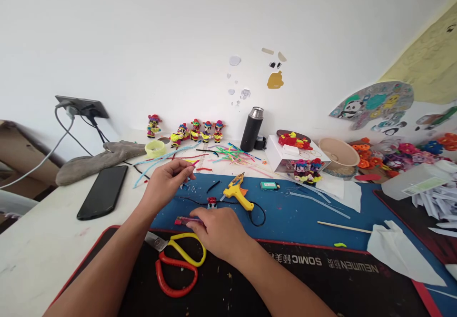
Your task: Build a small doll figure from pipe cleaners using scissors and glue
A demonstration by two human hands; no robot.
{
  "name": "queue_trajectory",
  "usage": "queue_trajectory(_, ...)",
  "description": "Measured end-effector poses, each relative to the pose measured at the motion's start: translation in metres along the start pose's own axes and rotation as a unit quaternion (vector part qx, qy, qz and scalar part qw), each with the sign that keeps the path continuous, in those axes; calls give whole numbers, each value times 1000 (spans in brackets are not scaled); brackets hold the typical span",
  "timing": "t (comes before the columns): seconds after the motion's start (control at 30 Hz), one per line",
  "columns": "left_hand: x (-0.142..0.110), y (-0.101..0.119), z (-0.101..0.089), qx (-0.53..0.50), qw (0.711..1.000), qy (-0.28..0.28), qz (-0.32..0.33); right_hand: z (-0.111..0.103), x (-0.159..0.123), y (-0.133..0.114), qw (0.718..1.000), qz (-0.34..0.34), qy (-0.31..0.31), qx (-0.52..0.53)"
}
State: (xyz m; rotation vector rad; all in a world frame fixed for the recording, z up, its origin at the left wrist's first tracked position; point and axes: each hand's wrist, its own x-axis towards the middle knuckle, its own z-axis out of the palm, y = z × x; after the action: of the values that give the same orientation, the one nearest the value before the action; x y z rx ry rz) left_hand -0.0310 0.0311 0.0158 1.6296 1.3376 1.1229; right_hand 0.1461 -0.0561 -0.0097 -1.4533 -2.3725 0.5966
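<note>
My left hand (167, 181) pinches a short pinkish-red strip (196, 162), probably pipe cleaner, between thumb and fingertips. Lower and to the right, my right hand (219, 231) has its fingers closed over a pink-purple lighter (185, 220) lying low over the mat; its far end is hidden by the fingers. Just beyond the right hand stands a small figure with a red top (212, 203), partly covered by the hand. Scissors (182, 264) with one yellow and one red handle lie nearer to me. A yellow glue gun (239, 193) rests past the right hand.
Several fuzzy figures (195, 130) stand along the wall, with pipe cleaners (232, 155) scattered before them. A black thermos (252, 130) stands behind. The phone (102, 192) lies left. At right are a white box (283, 154), a bowl (339, 153) and a wooden stick (344, 227).
</note>
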Motion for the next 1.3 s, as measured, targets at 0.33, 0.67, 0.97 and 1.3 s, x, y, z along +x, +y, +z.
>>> queue_trajectory(0.33,-5,5,8,34,999,-17,29,12,6,-8,996,18,-50,-76)
queue_trajectory(0.67,-3,0,5,34,999,-28,31,18,7,-8,999,33,11,5)
queue_trajectory(0.97,-1,-2,0,-169,983,-69,-22,9,15,27,888,93,133,431)
queue_trajectory(1.3,-11,-2,13,-318,920,-200,-115,11,17,34,828,96,111,541)
